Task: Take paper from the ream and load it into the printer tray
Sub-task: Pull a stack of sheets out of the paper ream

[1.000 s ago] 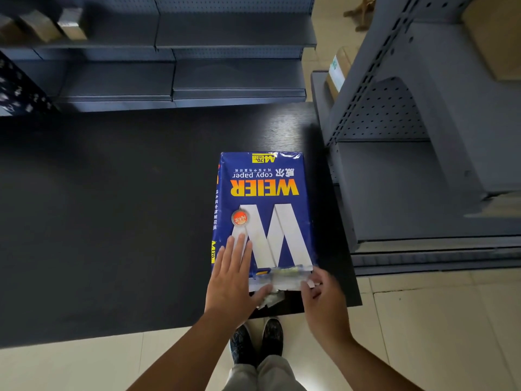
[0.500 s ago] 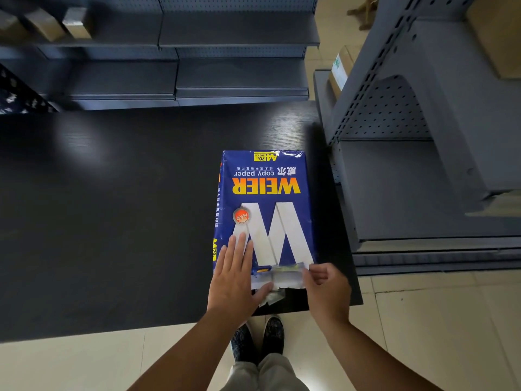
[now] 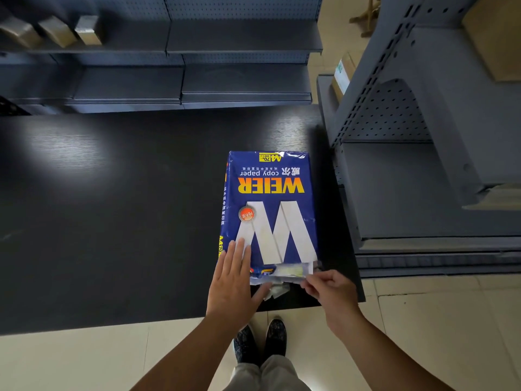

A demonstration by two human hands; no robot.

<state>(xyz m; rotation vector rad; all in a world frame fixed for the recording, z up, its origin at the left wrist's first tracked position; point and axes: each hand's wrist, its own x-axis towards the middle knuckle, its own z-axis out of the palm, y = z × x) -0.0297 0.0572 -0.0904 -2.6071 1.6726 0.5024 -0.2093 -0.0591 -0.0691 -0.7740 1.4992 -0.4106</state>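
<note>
A blue ream of copy paper (image 3: 269, 204), printed with a big white W, lies flat on the black table (image 3: 112, 207) near its right front corner. The near end of its wrapper (image 3: 282, 273) is torn and crumpled. My left hand (image 3: 234, 283) rests flat on the ream's near left corner, fingers spread. To the right, my right hand (image 3: 328, 289) pinches the torn wrapper flap at the ream's near edge. No printer or tray is in view.
Grey metal shelving (image 3: 423, 165) stands close on the table's right side, with a cardboard box (image 3: 342, 74) on it. More shelves (image 3: 180, 80) run along the back, holding three small boxes (image 3: 56, 31) at top left. My shoes (image 3: 260, 340) stand on the pale tiled floor.
My right hand has shifted slightly right along the near edge and closed its fingertips on the wrapper flap. The left hand and the ream have stayed put.
</note>
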